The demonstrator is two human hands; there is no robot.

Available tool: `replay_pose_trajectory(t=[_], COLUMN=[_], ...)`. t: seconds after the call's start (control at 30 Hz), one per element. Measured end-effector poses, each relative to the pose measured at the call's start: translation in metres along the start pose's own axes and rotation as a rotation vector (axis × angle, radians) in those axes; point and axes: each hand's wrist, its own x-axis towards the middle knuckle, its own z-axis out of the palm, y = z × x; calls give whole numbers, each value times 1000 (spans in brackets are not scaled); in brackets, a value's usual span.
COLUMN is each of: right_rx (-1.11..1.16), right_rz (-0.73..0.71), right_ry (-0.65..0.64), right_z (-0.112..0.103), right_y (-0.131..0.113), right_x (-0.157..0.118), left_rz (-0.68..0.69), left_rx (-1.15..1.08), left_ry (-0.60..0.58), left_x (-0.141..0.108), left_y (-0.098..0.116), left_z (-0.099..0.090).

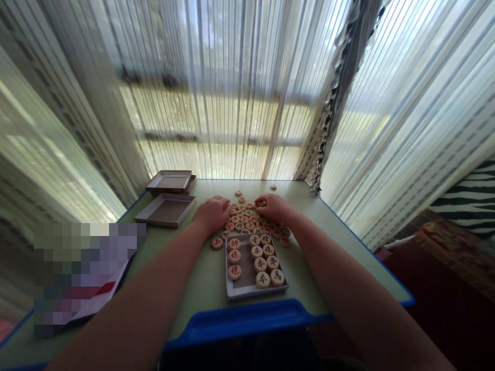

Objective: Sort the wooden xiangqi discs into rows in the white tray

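Many round wooden pieces (240,225) with red or black characters lie loose in a cluster on the light green table (340,242). My left hand (213,212) rests against the cluster's left edge, its fingertips curved beside the pieces. At the upper right of the cluster, my right hand (273,206) curls its fingers around something I cannot make out. Nearer me stands a shallow white box (247,295), with red-marked pieces (234,256) along its left side and black-marked pieces (261,265) in two columns on its right.
At the back left are an open tray (166,210) and stacked box parts (170,181). Single pieces lie toward the far edge, one (273,187) at the right. A blue rim (247,317) borders the table's front. A blurred-out object lies at the left, and curtains (232,103) hang behind.
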Motion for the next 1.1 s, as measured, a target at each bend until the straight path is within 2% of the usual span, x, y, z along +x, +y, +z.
replay_pose_trajectory(t=[0.27, 0.43, 0.67, 0.8, 1.1], right_rx=[92, 103, -66, -43, -10], right_rz=[51, 16, -22, 27, 12], right_ry=[-12, -8, 101, 101, 84], right_z=[-7, -3, 3, 5, 5], right_y=[-4, -2, -1, 2, 4], right_x=[-6, -5, 0, 2, 2], left_rz=[35, 7, -38, -57, 52], left_rx=[-23, -42, -12, 10, 19], left_ry=[5, 29, 96, 101, 50], left_x=[0, -1, -2, -1, -3], left_y=[3, 4, 2, 1, 7], left_z=[0, -2, -8, -9, -12])
